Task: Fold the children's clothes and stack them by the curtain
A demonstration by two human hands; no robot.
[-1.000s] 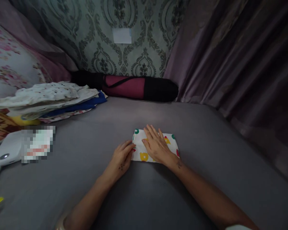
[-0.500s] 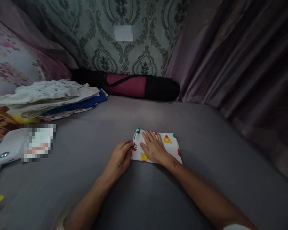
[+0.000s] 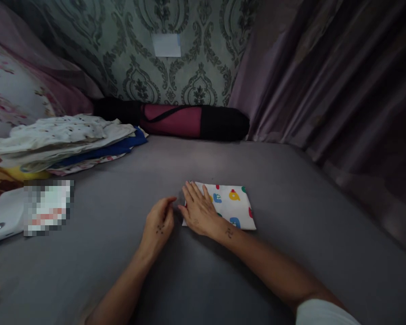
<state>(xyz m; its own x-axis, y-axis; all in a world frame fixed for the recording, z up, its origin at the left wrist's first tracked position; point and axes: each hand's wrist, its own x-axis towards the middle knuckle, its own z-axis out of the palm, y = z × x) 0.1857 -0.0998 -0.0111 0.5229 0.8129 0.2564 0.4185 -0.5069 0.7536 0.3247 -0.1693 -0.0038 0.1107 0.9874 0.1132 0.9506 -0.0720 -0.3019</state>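
A folded white cloth (image 3: pixel 235 207) with red, yellow, blue and green printed figures lies flat on the grey bedding. My right hand (image 3: pixel 199 210) rests on its left part, palm down and fingers spread, hiding much of that end. Just left of the cloth is my left hand (image 3: pixel 158 225), apart from it, with its fingers pointing toward the cloth's left edge. Nothing shows in the left hand; its index finger is stretched out and the other fingers are partly hidden.
Grey bedding (image 3: pixel 118 198) spreads all around. Stacked clothes (image 3: pixel 67 140) lie at left, near a white device (image 3: pixel 6 212) and a blurred-out packet (image 3: pixel 49 207). A long black and maroon bag (image 3: pixel 172 121) lies along the wall. Purple curtains (image 3: pixel 291 81) hang at right.
My right hand has slid left across the cloth to its left end. My left hand has drawn away from the cloth's left edge. The view has shifted slightly.
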